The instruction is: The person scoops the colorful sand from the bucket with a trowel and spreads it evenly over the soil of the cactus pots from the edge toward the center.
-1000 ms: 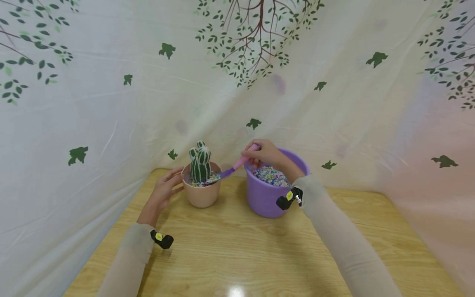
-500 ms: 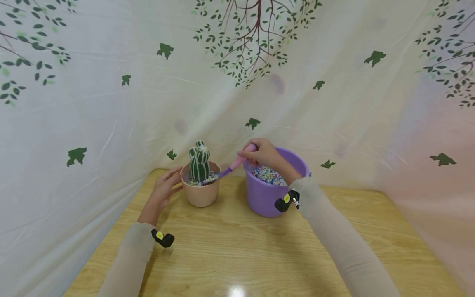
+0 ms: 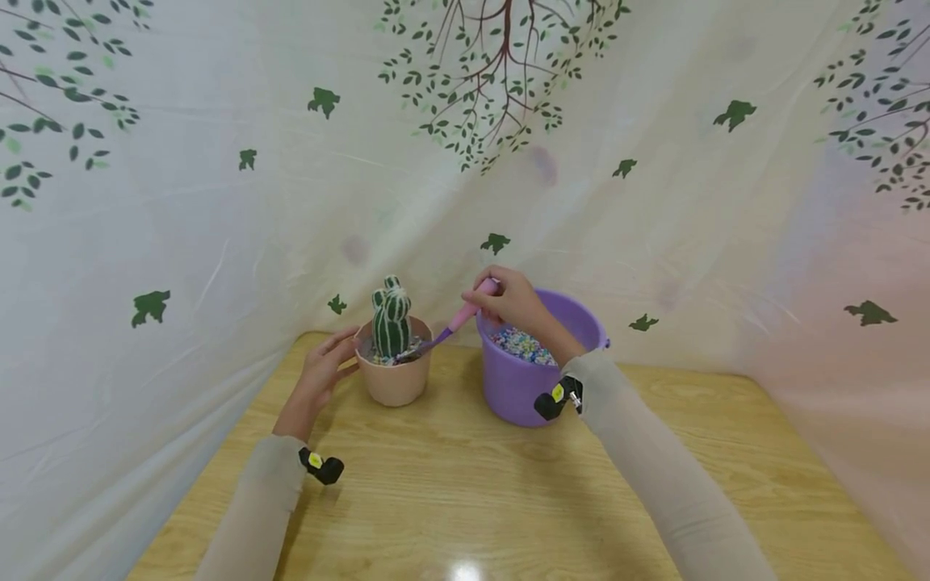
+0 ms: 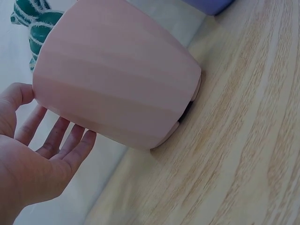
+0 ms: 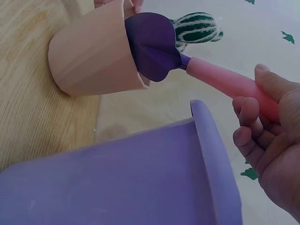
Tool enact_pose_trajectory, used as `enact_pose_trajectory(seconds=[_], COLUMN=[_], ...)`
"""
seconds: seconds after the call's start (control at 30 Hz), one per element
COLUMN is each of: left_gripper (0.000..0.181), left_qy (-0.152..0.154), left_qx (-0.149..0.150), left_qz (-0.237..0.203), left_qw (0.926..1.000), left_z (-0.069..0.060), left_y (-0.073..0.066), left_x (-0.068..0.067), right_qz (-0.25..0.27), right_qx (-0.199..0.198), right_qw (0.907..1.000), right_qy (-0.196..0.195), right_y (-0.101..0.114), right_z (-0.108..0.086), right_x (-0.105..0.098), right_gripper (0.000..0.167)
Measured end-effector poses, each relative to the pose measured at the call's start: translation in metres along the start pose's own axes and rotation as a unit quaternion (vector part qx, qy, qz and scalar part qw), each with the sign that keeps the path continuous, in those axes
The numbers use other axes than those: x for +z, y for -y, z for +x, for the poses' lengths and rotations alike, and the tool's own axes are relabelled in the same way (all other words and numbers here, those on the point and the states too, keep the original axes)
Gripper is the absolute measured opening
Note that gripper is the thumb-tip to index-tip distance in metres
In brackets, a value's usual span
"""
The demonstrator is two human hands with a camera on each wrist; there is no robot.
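Note:
In the head view a green-and-white cactus stands upright in a peach pot. My left hand rests its fingertips against the pot's left side; the left wrist view has these fingers fairly straight along the wall. The pink handle of a small trowel is gripped by my right hand. Its purple blade slants down inside the pot's rim, beside the cactus; the blade tip is hidden. Colourful small granules lie around the cactus base.
Right of the pot stands a purple bucket partly filled with colourful granules; my right forearm passes over its rim. A wooden table carries both. White cloth printed with leaves hangs close behind.
The trowel has tilted steeper and its blade has dipped lower into the pot, with fewer granules visible on it. My right hand moved slightly left and up. My left hand stays at the pot.

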State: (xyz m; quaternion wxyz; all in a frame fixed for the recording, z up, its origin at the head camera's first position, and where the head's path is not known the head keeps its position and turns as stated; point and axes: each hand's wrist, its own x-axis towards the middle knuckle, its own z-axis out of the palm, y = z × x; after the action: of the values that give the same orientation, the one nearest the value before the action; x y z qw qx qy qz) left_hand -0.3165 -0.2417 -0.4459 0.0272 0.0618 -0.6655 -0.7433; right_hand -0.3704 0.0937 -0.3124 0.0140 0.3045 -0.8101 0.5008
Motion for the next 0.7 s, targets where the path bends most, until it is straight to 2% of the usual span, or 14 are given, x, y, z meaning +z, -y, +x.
enact_pose_trajectory(seconds=[0.23, 0.47, 0.7], left_gripper=[0.055, 0.055, 0.053], left_qy=[0.006, 0.003, -0.007], left_qx=[-0.001, -0.008, -0.019], left_qz=[0.013, -0.001, 0.001], left_qw=[0.9999, 1.0000, 0.9998], left_z=[0.000, 0.006, 0.011], left_y=[-0.002, -0.001, 0.000], left_x=[0.000, -0.001, -0.001], right_qz=[-0.008, -0.021, 0.000], right_qx=[0.001, -0.011, 0.013], right_qw=[1.0000, 0.9996, 0.9997], right_qy=[-0.001, -0.012, -0.022], right_y=[0.002, 0.001, 0.001], right_z=[0.002, 0.005, 0.005], right_x=[0.000, -0.001, -0.003], right_gripper=[0.020, 0.019, 0.023])
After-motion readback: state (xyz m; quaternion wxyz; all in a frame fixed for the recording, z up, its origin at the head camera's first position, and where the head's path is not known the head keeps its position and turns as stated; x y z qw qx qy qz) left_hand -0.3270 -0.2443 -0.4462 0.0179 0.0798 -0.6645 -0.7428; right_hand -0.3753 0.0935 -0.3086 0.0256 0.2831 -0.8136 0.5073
